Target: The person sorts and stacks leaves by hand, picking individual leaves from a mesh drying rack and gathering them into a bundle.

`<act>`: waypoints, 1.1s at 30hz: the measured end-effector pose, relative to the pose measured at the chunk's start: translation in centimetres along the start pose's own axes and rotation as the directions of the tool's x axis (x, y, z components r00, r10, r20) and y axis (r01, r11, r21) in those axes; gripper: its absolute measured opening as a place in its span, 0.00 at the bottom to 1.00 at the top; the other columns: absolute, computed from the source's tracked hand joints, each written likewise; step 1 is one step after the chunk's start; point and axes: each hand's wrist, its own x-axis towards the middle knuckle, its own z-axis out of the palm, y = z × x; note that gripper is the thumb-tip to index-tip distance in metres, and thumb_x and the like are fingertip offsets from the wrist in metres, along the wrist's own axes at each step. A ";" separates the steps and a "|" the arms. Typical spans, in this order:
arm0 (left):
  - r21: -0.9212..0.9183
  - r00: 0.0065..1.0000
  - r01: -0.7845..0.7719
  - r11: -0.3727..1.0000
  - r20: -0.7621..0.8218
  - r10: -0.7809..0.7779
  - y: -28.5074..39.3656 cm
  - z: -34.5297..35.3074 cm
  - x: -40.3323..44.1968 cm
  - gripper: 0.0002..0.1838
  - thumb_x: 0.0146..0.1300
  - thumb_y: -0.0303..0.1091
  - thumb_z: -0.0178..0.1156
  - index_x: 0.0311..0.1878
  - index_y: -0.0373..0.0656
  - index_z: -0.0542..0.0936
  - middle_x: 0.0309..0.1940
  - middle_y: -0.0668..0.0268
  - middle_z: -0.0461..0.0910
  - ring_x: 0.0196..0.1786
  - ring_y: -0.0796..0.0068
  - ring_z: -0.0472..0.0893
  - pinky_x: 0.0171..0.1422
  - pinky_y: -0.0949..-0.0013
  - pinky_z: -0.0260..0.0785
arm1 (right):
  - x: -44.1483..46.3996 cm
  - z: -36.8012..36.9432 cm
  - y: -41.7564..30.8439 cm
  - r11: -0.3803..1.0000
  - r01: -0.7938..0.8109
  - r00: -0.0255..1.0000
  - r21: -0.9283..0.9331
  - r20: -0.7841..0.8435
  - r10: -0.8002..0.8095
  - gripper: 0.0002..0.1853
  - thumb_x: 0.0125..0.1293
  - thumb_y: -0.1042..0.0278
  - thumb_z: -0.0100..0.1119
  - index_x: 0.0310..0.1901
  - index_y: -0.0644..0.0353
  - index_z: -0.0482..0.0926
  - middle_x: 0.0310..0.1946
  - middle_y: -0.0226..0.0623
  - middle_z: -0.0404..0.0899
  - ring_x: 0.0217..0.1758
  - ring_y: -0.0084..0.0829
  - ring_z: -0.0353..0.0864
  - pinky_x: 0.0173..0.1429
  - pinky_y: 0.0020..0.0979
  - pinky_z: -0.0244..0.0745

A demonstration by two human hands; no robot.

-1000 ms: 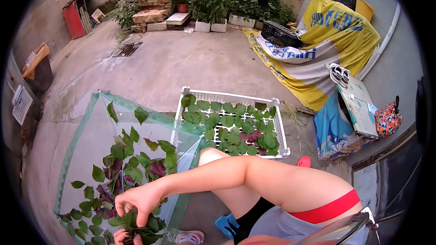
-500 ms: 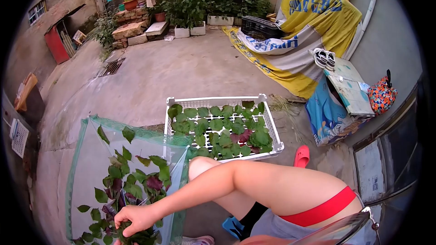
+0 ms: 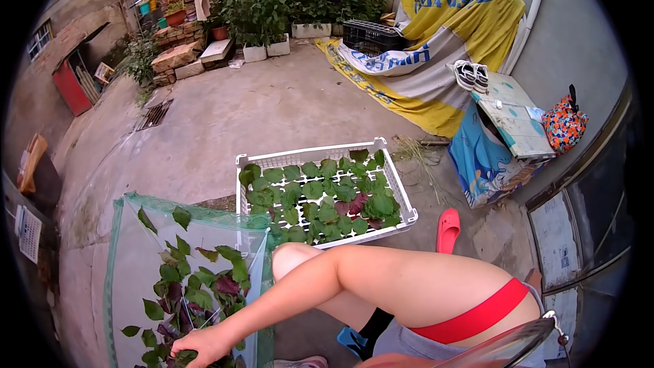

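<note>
My right hand [image 3: 203,347] is at the bottom left, its fingers curled round a bunch of green leaves [image 3: 185,358] that runs to the frame's lower edge. Under and behind it, loose green and purple leaves [image 3: 199,298] lie on a white mesh sheet with a green border [image 3: 112,259]. Beyond my knee, a white plastic crate [image 3: 310,152] holds rows of green leaves [image 3: 313,189] and a few purple ones. My left hand does not show in the current view.
A red clog [image 3: 447,232] lies on the concrete right of the crate. Farther right are a box with shoes on top [image 3: 512,112] and a patterned bag [image 3: 565,123]. A yellow and white tarp [image 3: 443,48], a black crate [image 3: 371,38] and potted plants [image 3: 262,13] stand behind.
The view has shifted, moving the crate left in the frame. My right hand and its leaves are lower, and my left hand's fingers, visible earlier beneath the leaves, have left the view.
</note>
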 end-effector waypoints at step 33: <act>-0.353 0.974 0.002 0.936 -0.211 -0.081 -0.3 -0.5 0.2 0.10 0.62 0.27 0.65 0.45 0.35 0.79 0.39 0.68 0.81 0.40 0.83 0.76 0.48 0.77 0.68 | -1.0 0.6 -1.3 0.748 -0.433 0.868 0.504 0.009 0.496 0.25 0.52 0.81 0.70 0.53 0.68 0.75 0.44 0.37 0.82 0.43 0.23 0.81 0.50 0.27 0.78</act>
